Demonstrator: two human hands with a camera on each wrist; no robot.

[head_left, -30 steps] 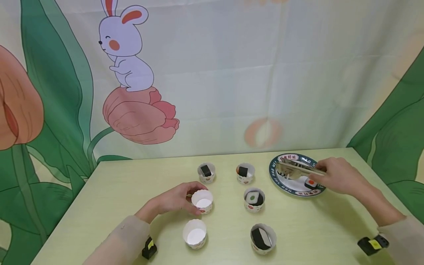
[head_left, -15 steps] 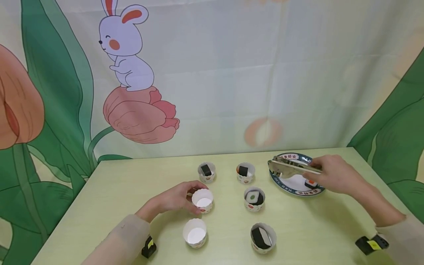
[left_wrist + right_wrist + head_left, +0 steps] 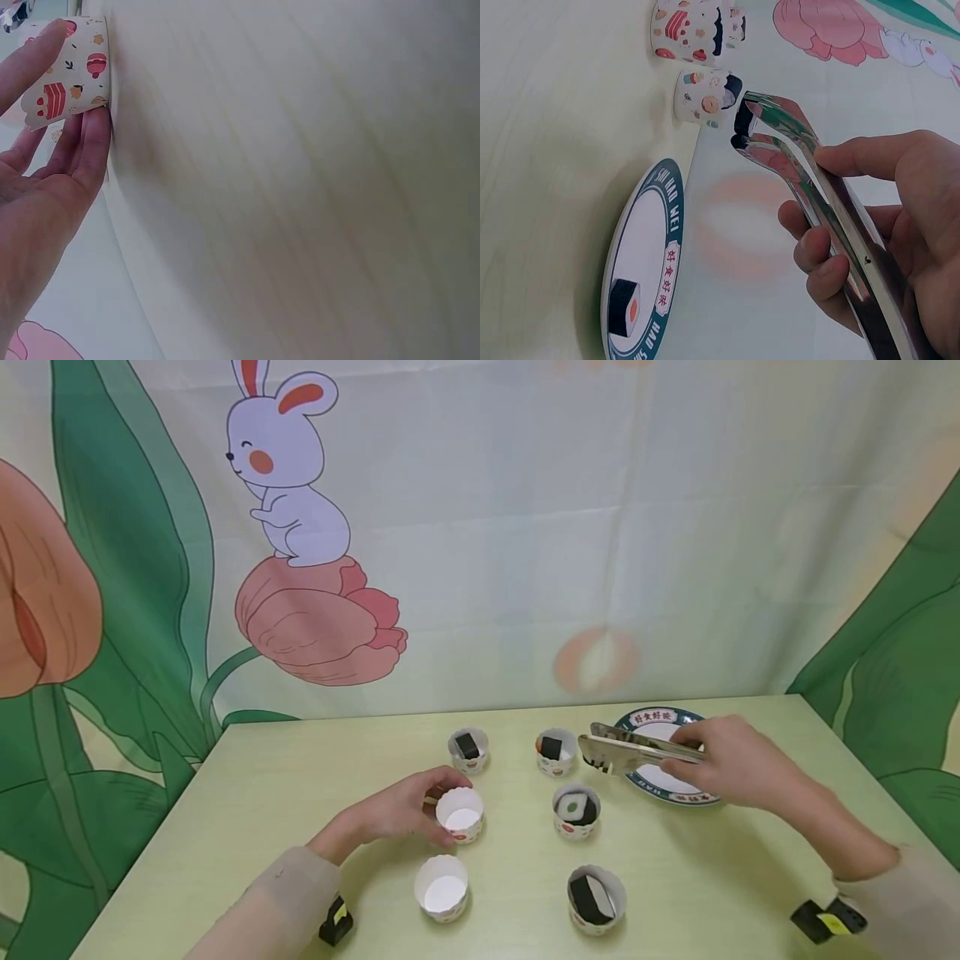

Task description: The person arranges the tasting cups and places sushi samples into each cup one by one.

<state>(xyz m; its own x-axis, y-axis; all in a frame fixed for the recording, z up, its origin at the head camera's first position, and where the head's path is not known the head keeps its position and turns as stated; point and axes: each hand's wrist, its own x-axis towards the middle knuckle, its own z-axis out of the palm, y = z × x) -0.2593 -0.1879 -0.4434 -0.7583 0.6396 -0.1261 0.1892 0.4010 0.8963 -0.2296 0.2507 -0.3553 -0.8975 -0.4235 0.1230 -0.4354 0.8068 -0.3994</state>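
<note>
My left hand [image 3: 408, 810] holds a white paper baking cup [image 3: 460, 818] by its side, thumb in front and fingers behind; in the left wrist view the cup [image 3: 71, 79] shows printed cakes. The cup stands on the table, its white inside bare. With my right hand [image 3: 738, 762] I grip metal tongs [image 3: 645, 753] above the plate's left rim. Between the tong tips in the right wrist view is a black-sided piece of sushi [image 3: 743, 118], mostly hidden. Another sushi piece [image 3: 622, 309] lies on the plate [image 3: 641, 240]; my right hand covers it in the head view.
Sushi sits in several paper cups: back left [image 3: 468, 764], back right [image 3: 557, 767], middle right [image 3: 576, 832] and front right [image 3: 600, 920]. A front left cup [image 3: 441, 897] shows only its white inside. A printed curtain [image 3: 480, 568] hangs behind the table [image 3: 300, 777].
My right hand has moved left with the tongs, carrying the sushi piece from over the plate toward the back right cup. My left hand stays on its cup.
</note>
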